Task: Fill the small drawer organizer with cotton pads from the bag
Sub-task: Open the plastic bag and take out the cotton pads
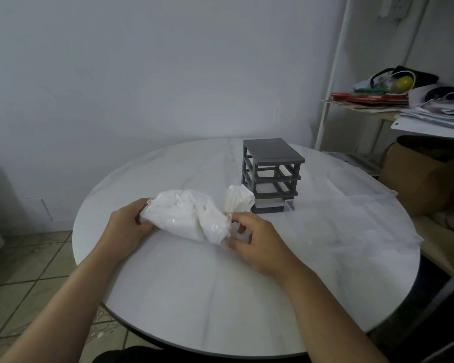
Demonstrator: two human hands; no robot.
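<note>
**padfan:** Head view: the bag (186,216) sits on the desk (194,297), just in front of the organizer (271,174). Left hand (126,226) is curled round one end, and the right hand (257,239) fingers (240,218) are pinching the other. Any risks?

**drawerguy:** That film's thin, crinkly and glossy, so I reckon a hard tug splits it and soft white pads go everywhere. The organizer's boxy dark-grey plastic with open slots. The bag's twisted top is right beside it and could snag.

one bag (186,216), one drawer organizer (271,174), two hands (126,226) (254,239)
</note>
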